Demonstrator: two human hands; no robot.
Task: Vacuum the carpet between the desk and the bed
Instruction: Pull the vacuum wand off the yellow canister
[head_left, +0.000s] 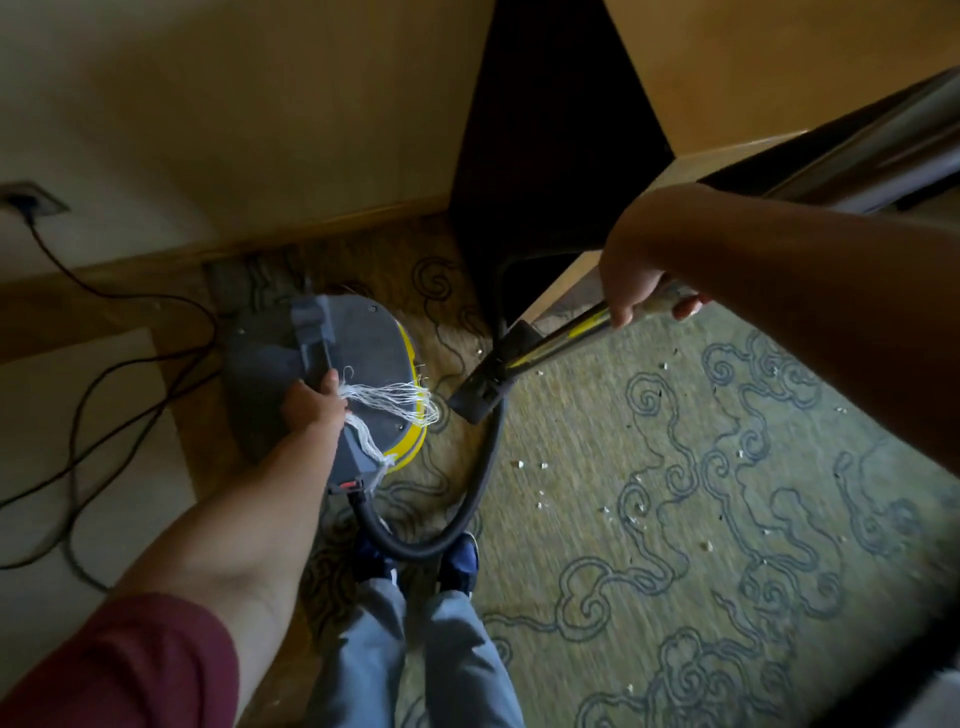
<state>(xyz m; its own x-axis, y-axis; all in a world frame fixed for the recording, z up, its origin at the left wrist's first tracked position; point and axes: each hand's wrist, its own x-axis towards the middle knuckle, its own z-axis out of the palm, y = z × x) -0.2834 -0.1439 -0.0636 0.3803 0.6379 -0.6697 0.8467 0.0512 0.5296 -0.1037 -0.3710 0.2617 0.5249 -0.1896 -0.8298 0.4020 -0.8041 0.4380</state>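
Carpet (675, 467) crumbs lie right of the nozzle (480, 397); right hand (631, 280) grasps the wand (561, 338), left hand (314, 402) grips the vacuum (358, 358) handle

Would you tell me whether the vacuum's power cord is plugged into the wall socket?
Plugged in: the black cord runs up from the floor into the wall socket.

My grey-and-yellow vacuum (343, 374) sits far left on the patterned carpet (701, 519); white crumbs (543, 465) dot its right half.
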